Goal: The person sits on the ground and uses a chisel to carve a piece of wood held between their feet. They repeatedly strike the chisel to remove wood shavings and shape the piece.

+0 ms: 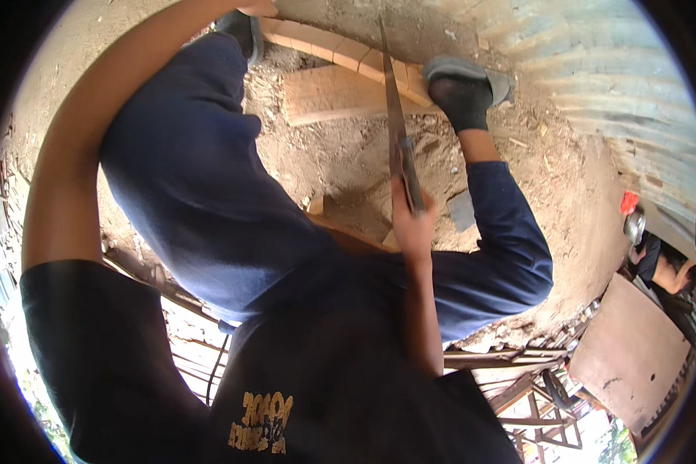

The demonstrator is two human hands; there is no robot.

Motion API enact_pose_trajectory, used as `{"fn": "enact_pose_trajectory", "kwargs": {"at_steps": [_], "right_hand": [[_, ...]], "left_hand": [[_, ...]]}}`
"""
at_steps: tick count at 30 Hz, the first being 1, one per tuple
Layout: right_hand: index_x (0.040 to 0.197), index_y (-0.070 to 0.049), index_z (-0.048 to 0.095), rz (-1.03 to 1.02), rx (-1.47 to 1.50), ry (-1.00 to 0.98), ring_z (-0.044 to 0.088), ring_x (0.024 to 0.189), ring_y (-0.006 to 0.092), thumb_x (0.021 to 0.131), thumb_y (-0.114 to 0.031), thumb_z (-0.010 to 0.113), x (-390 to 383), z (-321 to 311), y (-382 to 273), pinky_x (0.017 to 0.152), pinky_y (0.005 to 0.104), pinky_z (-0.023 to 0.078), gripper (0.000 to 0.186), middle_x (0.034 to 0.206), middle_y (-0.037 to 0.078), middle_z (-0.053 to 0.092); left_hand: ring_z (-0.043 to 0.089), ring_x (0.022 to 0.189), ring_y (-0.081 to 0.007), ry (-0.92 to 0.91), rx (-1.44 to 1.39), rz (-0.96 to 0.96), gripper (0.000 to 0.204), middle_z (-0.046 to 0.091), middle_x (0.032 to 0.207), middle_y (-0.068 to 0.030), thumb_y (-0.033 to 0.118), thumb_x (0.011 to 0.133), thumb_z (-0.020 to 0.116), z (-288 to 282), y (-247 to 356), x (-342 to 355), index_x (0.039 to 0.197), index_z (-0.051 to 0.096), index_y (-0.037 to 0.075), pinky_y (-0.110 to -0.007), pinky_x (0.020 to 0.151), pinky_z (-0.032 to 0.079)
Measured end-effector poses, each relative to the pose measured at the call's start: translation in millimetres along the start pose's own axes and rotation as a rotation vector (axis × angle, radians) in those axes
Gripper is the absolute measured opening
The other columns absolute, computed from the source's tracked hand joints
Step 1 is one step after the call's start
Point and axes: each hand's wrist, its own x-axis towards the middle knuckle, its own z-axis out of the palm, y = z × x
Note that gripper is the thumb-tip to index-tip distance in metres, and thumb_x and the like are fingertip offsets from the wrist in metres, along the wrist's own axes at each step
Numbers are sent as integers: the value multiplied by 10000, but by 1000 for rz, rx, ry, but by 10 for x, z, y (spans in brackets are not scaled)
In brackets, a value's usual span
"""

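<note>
My right hand [412, 220] grips the dark handle of a handsaw [394, 108], whose long blade points away from me across a segmented light wooden strip [336, 48] lying on the dirt. A flat wooden board [329, 94] lies beside the strip, on my side. My left hand [255, 9] is at the top edge of the view by the strip's left end, mostly out of frame, so its fingers are unclear. My left foot [238, 35] and right foot [460, 93], both in dark socks and sandals, sit at either end of the strip.
A corrugated metal sheet [611, 77] runs along the right. Another person [665, 267] is low at the far right near a metal pot [634, 224] and a red item [629, 203]. A flat panel [626, 348] and wooden frames [541, 421] are at lower right; a grey scrap [462, 210] lies beside my right hand.
</note>
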Motion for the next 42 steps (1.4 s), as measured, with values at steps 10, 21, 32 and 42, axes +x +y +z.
{"fn": "enact_pose_trajectory", "kwargs": {"at_steps": [10,21,32,42], "right_hand": [[785,9,621,53,73,-31,458,576,66,987,-237,650,619,347,10,517,302,373,320,617,-8,514],[808,26,639,26,12,-22,459,551,49,995,-220,636,559,309,-84,491,289,351,310,597,-22,518],[815,25,637,-69,-24,17,417,554,40,992,-200,638,177,300,-96,483,289,330,286,603,-35,470],[728,-3,574,-187,-173,17,439,543,56,980,-180,647,11,270,-111,488,298,362,316,583,-12,495]], "left_hand": [[651,1104,-360,-325,-56,231,534,681,1192,-205,451,904,594,107,448,-16,1285,648,81,-459,949,508],[602,1210,-346,-530,34,216,584,605,1343,-201,457,916,594,-46,506,220,1377,577,99,-455,1003,479],[685,915,-316,-321,-91,257,437,719,1005,-166,402,897,617,523,365,-9,1114,701,32,-459,786,532],[653,1126,-343,-512,-110,280,502,685,1181,-197,403,903,604,254,620,-88,1266,634,57,-464,949,505]]}}
